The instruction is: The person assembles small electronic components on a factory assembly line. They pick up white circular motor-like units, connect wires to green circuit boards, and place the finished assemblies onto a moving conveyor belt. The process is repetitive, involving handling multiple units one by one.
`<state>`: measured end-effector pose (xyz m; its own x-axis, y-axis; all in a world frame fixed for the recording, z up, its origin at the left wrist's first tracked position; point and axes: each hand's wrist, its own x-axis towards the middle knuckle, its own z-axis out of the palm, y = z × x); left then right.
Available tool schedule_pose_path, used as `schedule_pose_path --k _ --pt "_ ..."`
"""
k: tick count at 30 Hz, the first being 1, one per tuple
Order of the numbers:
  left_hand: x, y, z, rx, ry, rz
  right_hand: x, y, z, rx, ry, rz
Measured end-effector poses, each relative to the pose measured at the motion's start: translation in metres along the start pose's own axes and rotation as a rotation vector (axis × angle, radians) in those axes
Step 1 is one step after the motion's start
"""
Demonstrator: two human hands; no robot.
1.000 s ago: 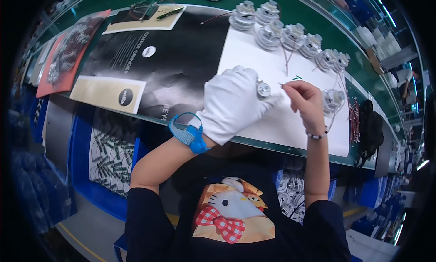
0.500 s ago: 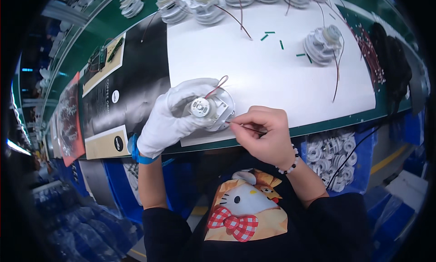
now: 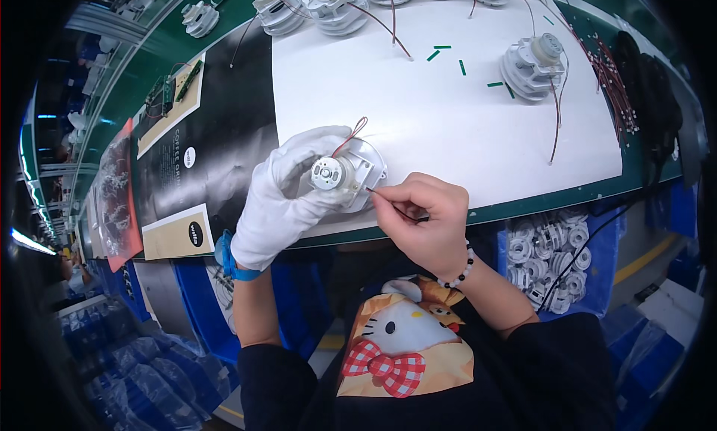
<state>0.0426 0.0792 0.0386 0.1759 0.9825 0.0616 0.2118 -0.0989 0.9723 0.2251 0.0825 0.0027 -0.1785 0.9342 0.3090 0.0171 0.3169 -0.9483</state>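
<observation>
My left hand [image 3: 272, 199], in a white glove, is closed around a white plastic housing [image 3: 370, 153] with a round silver motor [image 3: 327, 174] facing up. A looped reddish wire [image 3: 351, 136] rises from beside the motor. The thumb and forefinger of my bare right hand [image 3: 429, 222] pinch a thin dark wire [image 3: 407, 216] at the housing's right side. One end of that wire meets the housing's edge; whether it is inserted cannot be seen. Both hands are over the near edge of the white sheet [image 3: 448, 132].
Another motor assembly [image 3: 534, 65] stands to the right, and several more line the far edge. Small green strips [image 3: 462, 67] lie on the sheet. A bundle of reddish wires [image 3: 612, 87] is at the far right. Below the table edge sits a blue bin [image 3: 605, 263] of white plastic parts.
My right hand has shifted slightly left and up along the housing, still pinching the wire. The left hand keeps its hold, with the assembly nearly in the same place.
</observation>
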Motion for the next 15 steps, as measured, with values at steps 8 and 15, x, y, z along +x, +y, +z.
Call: schedule_pose_path --k 8,15 --pt "-0.006 -0.002 0.012 -0.008 0.072 0.017 0.003 0.003 0.002 0.063 -0.024 0.076" --pt "-0.009 0.014 0.001 0.22 -0.003 0.172 0.005 -0.001 -0.004 0.186 -0.169 0.316"
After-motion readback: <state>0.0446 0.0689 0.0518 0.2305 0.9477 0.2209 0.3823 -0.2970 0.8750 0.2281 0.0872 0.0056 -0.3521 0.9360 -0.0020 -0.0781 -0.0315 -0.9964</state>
